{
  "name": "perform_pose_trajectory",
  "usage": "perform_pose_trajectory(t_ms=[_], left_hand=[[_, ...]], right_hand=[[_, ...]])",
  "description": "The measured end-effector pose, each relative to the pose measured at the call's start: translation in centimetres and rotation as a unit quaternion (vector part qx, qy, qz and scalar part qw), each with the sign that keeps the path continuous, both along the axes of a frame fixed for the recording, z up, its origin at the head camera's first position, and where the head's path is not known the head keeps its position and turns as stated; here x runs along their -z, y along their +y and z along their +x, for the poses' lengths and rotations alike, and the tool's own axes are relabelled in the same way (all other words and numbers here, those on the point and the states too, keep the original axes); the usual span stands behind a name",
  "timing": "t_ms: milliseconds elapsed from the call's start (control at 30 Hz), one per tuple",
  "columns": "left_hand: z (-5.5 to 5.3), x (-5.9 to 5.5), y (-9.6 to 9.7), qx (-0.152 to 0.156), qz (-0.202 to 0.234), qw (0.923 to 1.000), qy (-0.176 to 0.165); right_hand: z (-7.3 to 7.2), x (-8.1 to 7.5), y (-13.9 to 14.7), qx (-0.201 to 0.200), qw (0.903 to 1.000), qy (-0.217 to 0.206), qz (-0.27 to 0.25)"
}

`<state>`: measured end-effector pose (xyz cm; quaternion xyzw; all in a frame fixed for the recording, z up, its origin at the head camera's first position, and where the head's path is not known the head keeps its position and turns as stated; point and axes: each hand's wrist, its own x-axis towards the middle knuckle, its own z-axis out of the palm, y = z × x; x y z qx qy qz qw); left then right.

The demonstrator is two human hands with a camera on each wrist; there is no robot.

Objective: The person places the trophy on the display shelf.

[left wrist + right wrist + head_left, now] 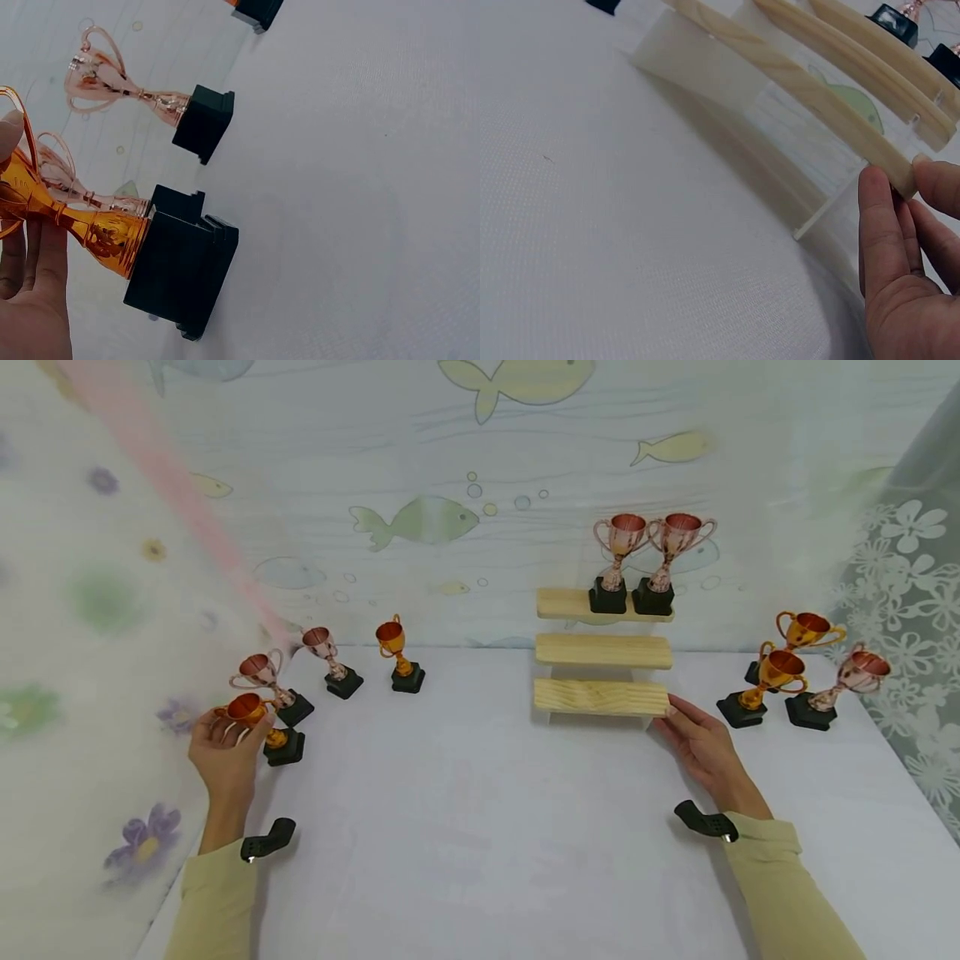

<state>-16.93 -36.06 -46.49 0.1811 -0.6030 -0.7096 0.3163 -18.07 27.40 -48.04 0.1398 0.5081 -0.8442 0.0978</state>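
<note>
At the table's left side my left hand point(223, 756) grips a gold trophy cup point(276, 739) by its bowl and handle. The black base of this gold trophy point(180, 262) looks tilted in the left wrist view. Right behind it stands a rose-gold trophy point(294, 708), partly covered by the gold one. My right hand point(703, 747) pinches the right end of the lowest board point(600, 697) of a three-step wooden display stand with clear supports. Thumb and fingertips meet this board point(832, 109) at its corner in the right wrist view. Two rose-gold trophies point(609, 595) point(654, 597) stand on the top board point(558, 603).
Another rose-gold trophy point(343, 681) and a gold trophy point(407, 677) stand at the back left. Right of the stand are two gold trophies point(742, 710) point(806, 631) and a rose-gold one point(812, 710). A fish-patterned curtain point(315, 477) hangs behind the white table point(465, 827).
</note>
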Motion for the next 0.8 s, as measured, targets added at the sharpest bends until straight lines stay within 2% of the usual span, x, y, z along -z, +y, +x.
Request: perform_pose_trajectory(t_ms=[167, 400, 800], left_hand=[[0.13, -0.09, 0.03, 0.007, 0.011, 0.9999, -0.004], [0.22, -0.25, -0.19, 0.016, -0.020, 0.9993, -0.028], [0.52, -0.74, 0.00, 0.030, -0.035, 0.9989, -0.004]], right_hand=[[0.11, 0.01, 0.05, 0.003, 1.0000, 0.005, -0.006], [0.13, 0.21, 0.11, 0.004, 0.9994, 0.016, -0.032], [0.12, 0.02, 0.15, -0.001, 0.9992, 0.015, -0.036]])
